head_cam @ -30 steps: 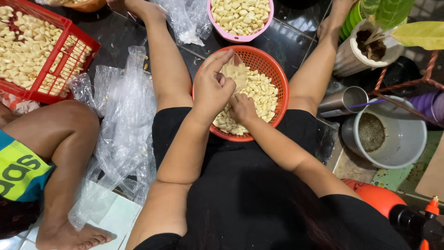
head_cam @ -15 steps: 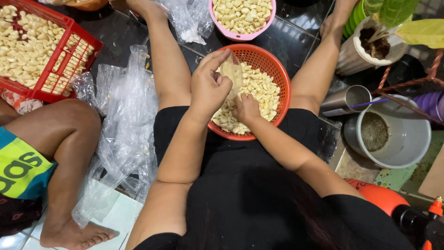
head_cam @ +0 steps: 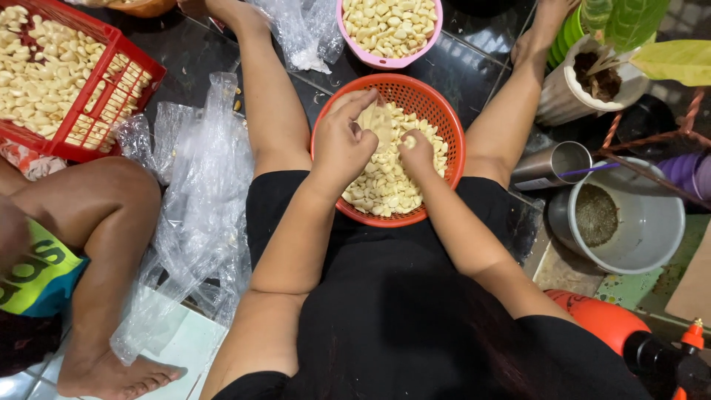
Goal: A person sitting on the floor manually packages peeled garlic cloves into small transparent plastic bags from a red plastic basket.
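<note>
An orange round basket (head_cam: 446,122) of peeled garlic cloves (head_cam: 389,185) rests between my legs on the dark floor. My left hand (head_cam: 342,142) hovers over the basket's left half, fingers curled on a thin pale piece of garlic skin (head_cam: 378,118). My right hand (head_cam: 416,152) sits in the middle of the pile, fingers pinched on a single clove (head_cam: 408,141). Both forearms reach forward from my black shorts.
A pink bowl (head_cam: 429,37) of cloves stands just beyond the basket. A red crate (head_cam: 111,104) of cloves is at far left, clear plastic bags (head_cam: 196,207) beside it. Another person's leg (head_cam: 111,244) is at left. Grey bucket (head_cam: 652,222), metal cup (head_cam: 552,163) and plant pot (head_cam: 563,89) stand right.
My left hand has shifted slightly over the basket while it works the skin. The right hand stays in the pile on its clove.
</note>
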